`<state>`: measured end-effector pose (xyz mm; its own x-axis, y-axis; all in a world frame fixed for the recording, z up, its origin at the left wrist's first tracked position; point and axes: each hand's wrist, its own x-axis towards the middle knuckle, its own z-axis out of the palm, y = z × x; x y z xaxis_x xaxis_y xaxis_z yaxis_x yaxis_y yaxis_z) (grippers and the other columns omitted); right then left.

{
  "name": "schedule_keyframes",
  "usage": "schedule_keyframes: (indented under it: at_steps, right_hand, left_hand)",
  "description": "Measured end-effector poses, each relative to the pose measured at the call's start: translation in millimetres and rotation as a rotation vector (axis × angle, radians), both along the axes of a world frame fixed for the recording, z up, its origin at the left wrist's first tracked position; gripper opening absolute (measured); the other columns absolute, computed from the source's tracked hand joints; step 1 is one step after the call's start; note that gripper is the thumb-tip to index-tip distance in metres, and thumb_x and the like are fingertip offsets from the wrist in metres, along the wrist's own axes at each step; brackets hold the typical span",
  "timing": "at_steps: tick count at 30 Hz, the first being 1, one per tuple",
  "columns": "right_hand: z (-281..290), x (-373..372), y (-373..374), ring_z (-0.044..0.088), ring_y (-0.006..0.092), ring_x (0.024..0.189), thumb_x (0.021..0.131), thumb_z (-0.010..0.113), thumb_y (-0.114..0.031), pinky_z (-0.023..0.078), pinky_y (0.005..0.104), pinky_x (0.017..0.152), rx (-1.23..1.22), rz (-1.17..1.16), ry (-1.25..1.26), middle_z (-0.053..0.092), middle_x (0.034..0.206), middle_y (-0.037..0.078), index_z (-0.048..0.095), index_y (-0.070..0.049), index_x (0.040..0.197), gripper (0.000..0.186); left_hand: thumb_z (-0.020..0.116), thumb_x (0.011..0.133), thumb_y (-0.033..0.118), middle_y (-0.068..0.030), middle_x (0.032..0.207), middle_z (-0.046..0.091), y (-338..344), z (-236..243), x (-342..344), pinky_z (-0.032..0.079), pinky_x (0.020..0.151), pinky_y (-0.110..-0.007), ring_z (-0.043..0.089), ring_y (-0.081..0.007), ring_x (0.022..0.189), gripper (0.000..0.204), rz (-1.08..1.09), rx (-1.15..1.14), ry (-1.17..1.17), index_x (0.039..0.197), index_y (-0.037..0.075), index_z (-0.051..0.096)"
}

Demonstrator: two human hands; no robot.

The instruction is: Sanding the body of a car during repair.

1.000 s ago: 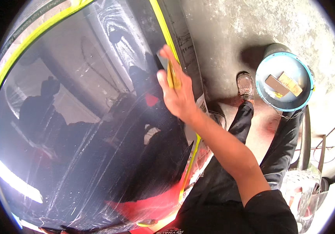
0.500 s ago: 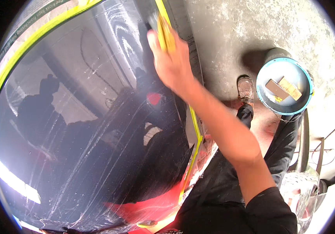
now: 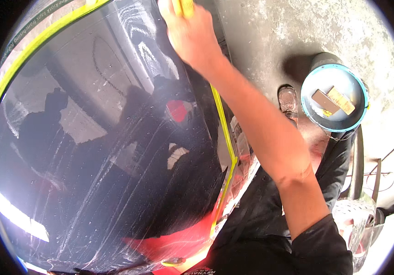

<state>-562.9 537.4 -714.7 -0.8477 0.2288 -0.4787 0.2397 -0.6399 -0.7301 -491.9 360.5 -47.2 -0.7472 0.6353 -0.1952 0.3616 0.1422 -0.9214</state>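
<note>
At the top, my right hand (image 3: 190, 34) is wrapped round a yellow block (image 3: 182, 8), working along the right margin of a dark, glossy curved panel (image 3: 77, 183), which shows white streaks, droplets and reflections. Bright yellow tape (image 3: 222, 119) runs along the panel's right side and around its upper left edge, where printed masking paper lies outside it. My forearm crosses diagonally from the lower right. My left hand is not visible. A small yellow object (image 3: 173, 261) at the bottom edge is too small to name.
A blue-rimmed bucket (image 3: 359, 117) at the right holds a brown block (image 3: 321, 100) and a pale yellow block (image 3: 343, 103). My shoe (image 3: 288, 101) stands left of it on stained concrete (image 3: 261, 32). A clear container (image 3: 352, 220) and thin metal bars sit at the lower right.
My right hand and the yellow block have moved up and slightly left along the panel's right margin, toward the top of the view. The bucket and blocks in it are unchanged.
</note>
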Motion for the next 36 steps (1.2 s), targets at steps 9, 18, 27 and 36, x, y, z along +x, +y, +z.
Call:
schedule_keyframes:
  at_steps: [9,18,27,36]
  right_hand:
    - [24,116,-119,0.048,0.0381,0.149,0.102,0.066,-0.009,0.037,0.0438,0.124,-0.1,-0.319,-0.128,0.049,0.159,0.029,0.053,0.005,0.151,0.052]
    - [28,213,-179,0.041,0.0322,0.155,0.106,0.062,-0.014,0.029,0.0386,0.128,-0.155,-0.288,-0.083,0.048,0.162,0.024,0.046,0.003,0.158,0.057]
    - [0,101,-91,0.06,0.0347,0.136,0.105,0.064,-0.018,0.045,0.0403,0.114,0.073,-0.21,0.045,0.059,0.15,0.024,0.052,-0.003,0.154,0.052]
    - [26,202,-167,0.045,0.0358,0.152,0.101,0.063,-0.002,0.033,0.0438,0.126,-0.258,-0.297,-0.187,0.05,0.16,0.023,0.049,0.004,0.154,0.055]
  left_hand:
    - [0.033,0.109,0.067,-0.0363,0.16,0.041,-7,12,-1,0.045,0.11,-0.065,0.05,-0.0548,0.14,0.092,-0.001,-0.004,0.006,0.16,-0.01,0.035]
    - [0.034,0.105,0.074,-0.0353,0.162,0.039,-9,10,1,0.04,0.116,-0.063,0.045,-0.0529,0.145,0.1,0.043,0.081,-0.012,0.162,-0.008,0.034]
    - [0.037,0.107,0.069,-0.0349,0.163,0.038,4,-1,7,0.042,0.115,-0.064,0.045,-0.0535,0.145,0.094,0.059,0.092,0.014,0.162,-0.007,0.034]
    - [0.044,0.11,0.059,-0.0362,0.162,0.037,-6,-12,-4,0.041,0.114,-0.069,0.043,-0.0554,0.145,0.086,-0.114,-0.22,-0.075,0.162,-0.008,0.031]
